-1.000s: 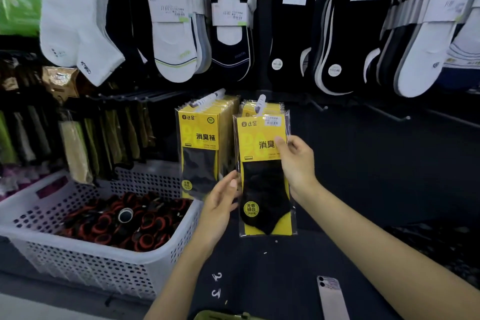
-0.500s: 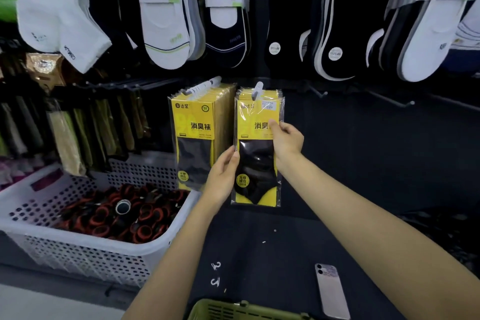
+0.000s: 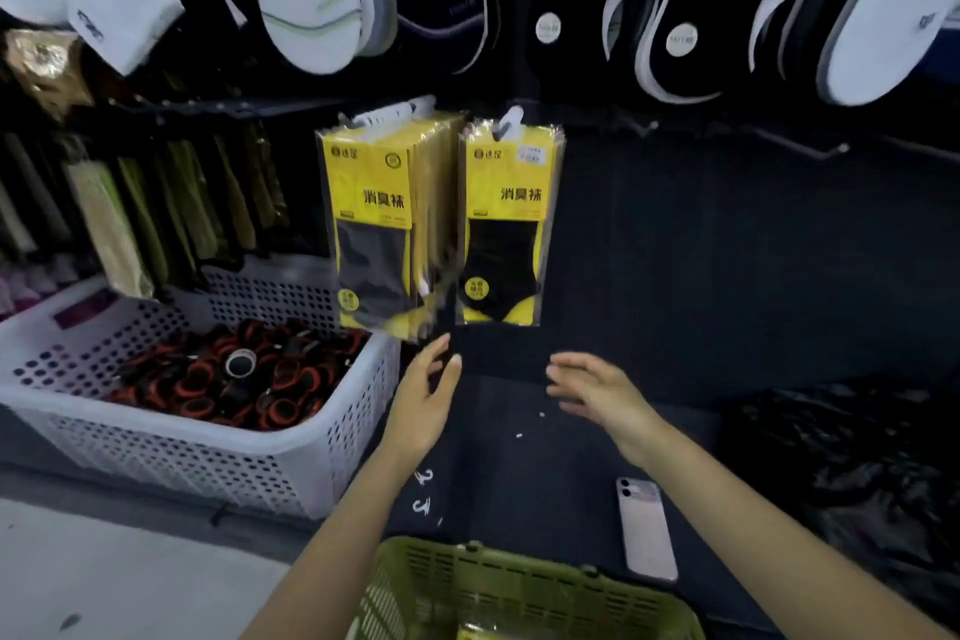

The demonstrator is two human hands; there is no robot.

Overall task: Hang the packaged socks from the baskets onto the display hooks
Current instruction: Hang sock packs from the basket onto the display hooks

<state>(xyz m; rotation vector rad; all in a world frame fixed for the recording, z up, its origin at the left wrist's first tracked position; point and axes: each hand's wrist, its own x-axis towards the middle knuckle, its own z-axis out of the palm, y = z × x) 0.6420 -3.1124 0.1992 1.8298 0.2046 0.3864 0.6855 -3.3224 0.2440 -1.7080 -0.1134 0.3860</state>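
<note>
Head | left hand (image 3: 423, 400) loose | right hand (image 3: 597, 392) loose | sock pack (image 3: 506, 224) hanging

Packaged socks (image 3: 511, 203) are shown on yellow cards printed with black lettering, a black sock being displayed on each. The white basket (image 3: 197, 457) is patterned with round perforations and filled with black-and-red rings (image 3: 208, 379); the slotted basket (image 3: 519, 569) is coloured olive green. The phone (image 3: 647, 530) is finished in pale pink.
</note>
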